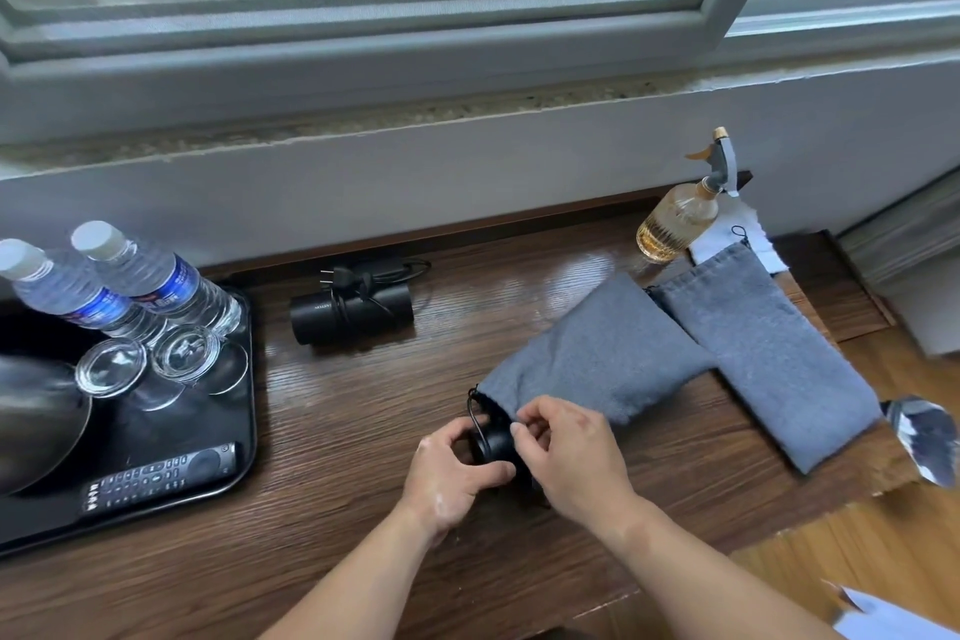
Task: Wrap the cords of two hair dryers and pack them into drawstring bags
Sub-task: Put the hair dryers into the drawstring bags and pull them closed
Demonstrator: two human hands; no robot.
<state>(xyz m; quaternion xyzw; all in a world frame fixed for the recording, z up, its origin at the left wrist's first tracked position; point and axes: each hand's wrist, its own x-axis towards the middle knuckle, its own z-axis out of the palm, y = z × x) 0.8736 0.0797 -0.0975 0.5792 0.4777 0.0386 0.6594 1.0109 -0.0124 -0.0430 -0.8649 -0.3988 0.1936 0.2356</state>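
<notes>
Near the front edge of the desk [337, 431], the left hand [457, 465] grips a black hair dryer [496, 444] at the mouth of a grey bag [597, 353]; the right hand [571, 457] pinches the rim. Step: bagging. Next, probably: push it fully in, draw the string.

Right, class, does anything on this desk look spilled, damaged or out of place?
Nothing stands out. The glasses stand upside down on the tray, the water bottles are capped, and the cord on the second hair dryer is wrapped.
</notes>
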